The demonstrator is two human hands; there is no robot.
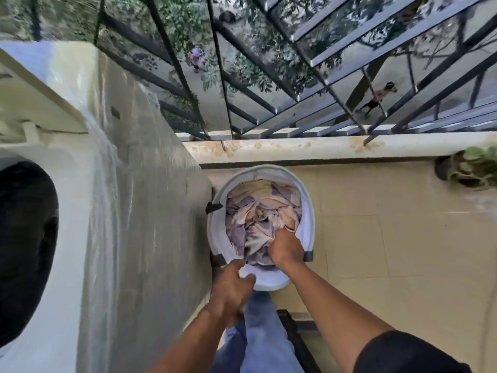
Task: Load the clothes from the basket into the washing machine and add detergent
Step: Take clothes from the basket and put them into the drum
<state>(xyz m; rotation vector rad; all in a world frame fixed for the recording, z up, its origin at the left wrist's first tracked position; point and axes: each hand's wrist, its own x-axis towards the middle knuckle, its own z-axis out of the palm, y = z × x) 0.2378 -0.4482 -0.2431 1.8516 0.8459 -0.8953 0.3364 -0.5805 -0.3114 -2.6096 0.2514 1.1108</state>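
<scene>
A balcony is seen from above, floored in pale beige tiles (390, 232) and closed at the far side by a low stained ledge (322, 148) topped with a dark metal grille (269, 84), through which trees and a street far below are visible. The left side is filled by the washer (88, 211), its side covered in clear plastic film and its dark round drum opening (24, 249) seen at the far left. The basket (309, 211), white and round, stands on the tiles just beside the washer's side and close under the ledge, so little room is left on those two sides; bare tile lies to its right. A potted plant (473, 168) sits at the right edge by the ledge. The clothes (258, 211), lilac and cream, are bunched inside the basket. The near rim is gripped by the left hand (231, 289), fingers curled over it. The right hand (286, 249) is plunged into the clothes, closed around a fold. A dark frame (295, 335) lies near the blue-trousered legs (263, 332).
</scene>
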